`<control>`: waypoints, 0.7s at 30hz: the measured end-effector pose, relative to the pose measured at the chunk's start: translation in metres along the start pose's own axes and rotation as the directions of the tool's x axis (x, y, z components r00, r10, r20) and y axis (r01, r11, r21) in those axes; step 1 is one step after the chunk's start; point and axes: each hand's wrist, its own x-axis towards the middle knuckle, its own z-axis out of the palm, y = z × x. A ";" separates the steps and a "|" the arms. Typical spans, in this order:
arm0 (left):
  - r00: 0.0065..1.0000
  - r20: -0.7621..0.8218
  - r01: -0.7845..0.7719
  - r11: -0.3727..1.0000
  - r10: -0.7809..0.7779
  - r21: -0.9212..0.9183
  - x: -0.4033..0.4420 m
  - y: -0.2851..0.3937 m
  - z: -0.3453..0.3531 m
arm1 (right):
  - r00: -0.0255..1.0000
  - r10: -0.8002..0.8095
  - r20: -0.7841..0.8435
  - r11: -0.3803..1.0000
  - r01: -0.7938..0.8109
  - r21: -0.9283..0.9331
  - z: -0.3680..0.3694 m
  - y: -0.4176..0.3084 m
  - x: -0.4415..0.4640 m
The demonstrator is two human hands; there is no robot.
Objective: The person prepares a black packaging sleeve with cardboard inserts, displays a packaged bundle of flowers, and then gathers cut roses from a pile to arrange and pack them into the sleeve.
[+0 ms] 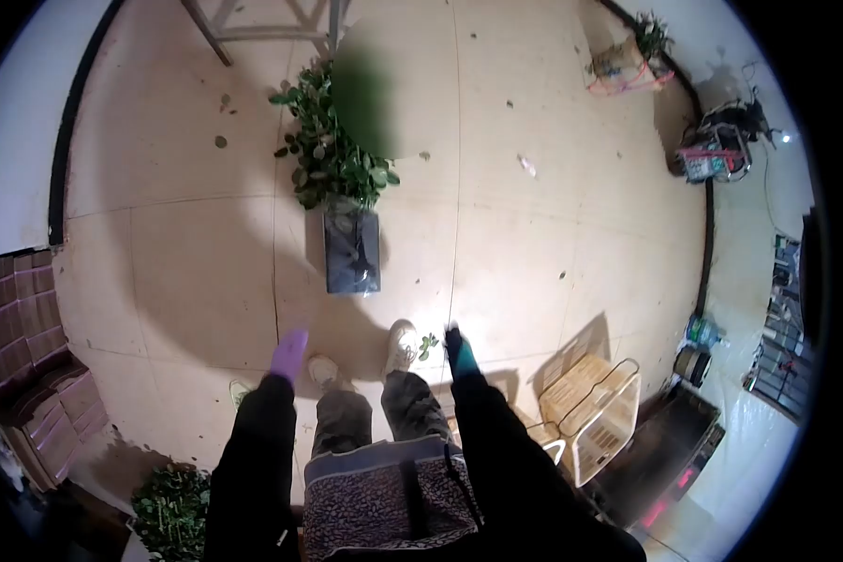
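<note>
My left hand (290,354), in a purple glove, reaches out low with its fingers stretched forward and nothing visible in it. In a teal and black glove, my right hand (458,350) points forward too; its dark fingertips look slightly apart, and I see nothing held. Ahead, between the hands, a dark rectangular bucket (352,251) is on the floor, apart from both. Leafy green stems (323,155) stick out of its far end. A blurred green shape (365,89) covers part of the foliage. A small leafy sprig (428,347) lies near my right shoe.
Wooden crates or baskets (590,412) stand at the right, beside a dark flat cart (660,450). Stacked cardboard (42,403) lines the left wall, with more greenery (173,506) below it. A metal-legged stand (276,36) is at the top. Loose leaves dot the tiled floor (515,244).
</note>
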 end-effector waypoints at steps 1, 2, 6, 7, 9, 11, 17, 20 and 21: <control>0.990 0.052 0.125 0.984 -0.132 0.125 -0.049 0.032 -0.022 | 0.992 0.015 -0.123 0.998 -0.007 0.065 -0.027 0.044 -0.015; 0.958 0.137 0.205 0.935 -0.253 0.290 -0.079 -0.025 -0.035 | 0.981 0.068 -0.180 0.987 -0.093 -0.130 -0.080 0.117 -0.021; 0.841 0.298 0.001 0.552 -0.452 0.834 -0.263 -0.121 -0.088 | 0.992 0.004 -0.126 0.720 -0.090 -0.689 -0.183 0.166 -0.121; 0.839 0.327 -0.063 0.519 -0.435 0.852 -0.311 -0.121 -0.098 | 0.989 0.078 -0.127 0.703 -0.145 -0.696 -0.179 0.136 -0.129; 0.704 0.295 0.091 0.494 -0.646 0.865 -0.386 -0.116 -0.105 | 0.993 0.104 -0.056 0.663 -0.111 -0.741 -0.169 0.082 -0.129; 0.621 0.343 0.016 0.449 -0.705 0.893 -0.456 -0.124 -0.099 | 0.997 0.025 0.074 0.609 0.044 -0.792 -0.144 0.017 -0.112; 0.768 0.339 0.229 0.728 -0.543 0.646 -0.505 -0.143 -0.026 | 0.858 -0.161 0.488 0.276 0.513 -0.813 -0.031 -0.130 -0.032; 0.789 -0.040 0.479 0.655 -0.613 -0.584 -0.473 -0.151 0.053 | 0.742 -0.205 0.639 0.041 0.658 -0.751 0.040 -0.181 0.027; 0.801 -0.093 0.300 0.530 -0.592 -0.793 -0.460 -0.158 0.090 | 0.700 -0.295 0.651 0.062 0.693 -0.718 0.065 -0.190 0.044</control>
